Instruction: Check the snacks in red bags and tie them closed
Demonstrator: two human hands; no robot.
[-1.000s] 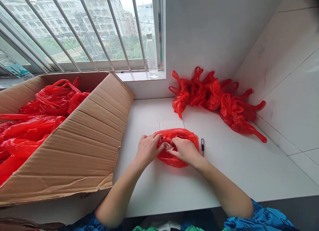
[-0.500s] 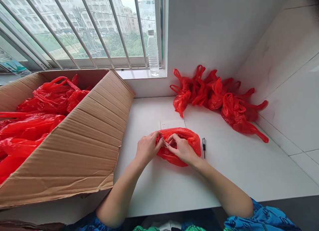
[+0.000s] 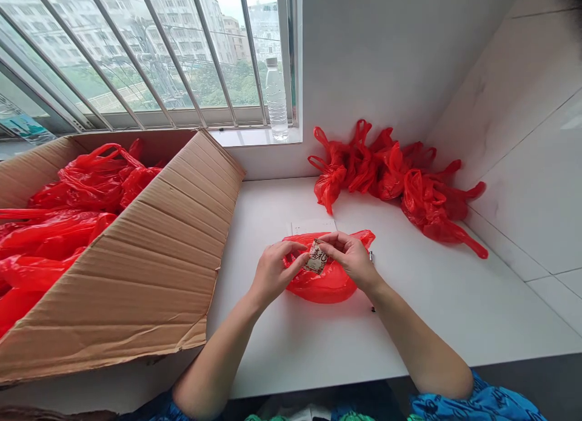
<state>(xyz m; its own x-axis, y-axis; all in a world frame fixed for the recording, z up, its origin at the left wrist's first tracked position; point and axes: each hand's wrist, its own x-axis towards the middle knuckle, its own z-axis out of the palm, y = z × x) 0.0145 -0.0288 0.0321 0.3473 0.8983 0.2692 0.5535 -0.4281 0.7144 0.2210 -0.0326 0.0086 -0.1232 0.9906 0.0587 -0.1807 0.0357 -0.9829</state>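
Note:
A small cream packet with dark printed characters (image 3: 317, 257) is held up between my two hands, above a red plastic bag (image 3: 325, 291). My left hand (image 3: 278, 265) pinches the packet's left edge between thumb and fingers. The upper right corner is gripped by my right hand (image 3: 351, 256). The bag lies on the white table (image 3: 273, 354), its top loose and spread under the hands. What else the bag holds is hidden. Partly covered by my right wrist, a pen (image 3: 371, 257) lies beside the bag.
A cardboard box (image 3: 150, 269) full of red plastic bags (image 3: 95, 179) stands at left. Several tied red bags (image 3: 391, 172) lie along the wall at back right. A clear bottle (image 3: 276, 100) stands on the windowsill. White paper (image 3: 313, 226) lies behind the bag.
The packet has come up out of the bag and now shows its printed face. My right hand has shifted slightly right and up. The view has moved a little.

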